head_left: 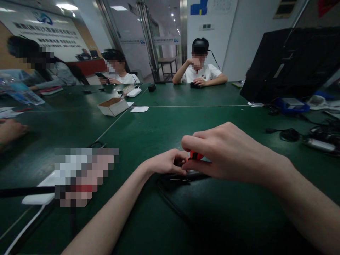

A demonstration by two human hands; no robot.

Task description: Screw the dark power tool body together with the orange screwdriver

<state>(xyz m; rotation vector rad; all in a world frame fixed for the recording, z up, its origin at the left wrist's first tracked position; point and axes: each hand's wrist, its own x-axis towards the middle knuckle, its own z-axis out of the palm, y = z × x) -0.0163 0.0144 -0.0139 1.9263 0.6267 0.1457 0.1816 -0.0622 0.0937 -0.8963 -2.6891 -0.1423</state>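
Note:
My right hand (223, 152) is closed around the red-orange and black handle of a screwdriver (196, 155). Its shaft and tip are hidden by my fingers. Just left of it, my left hand (172, 161) has its fingers curled in close to the tool; what they grip is hidden. Under both hands lies a dark, slim object (199, 176), mostly covered. A thin shiny metal piece (180, 180) shows at its near side. From there a black cable (170, 202) runs toward me over the green table (225, 212).
Coiled black cables (290, 134) and a large black monitor (281, 67) are on the right. An open cardboard box (113, 107) and white paper (140, 109) lie ahead. A white power strip (37, 199) is at left. Co-workers sit across the table; another person's hand (12, 131) rests far left.

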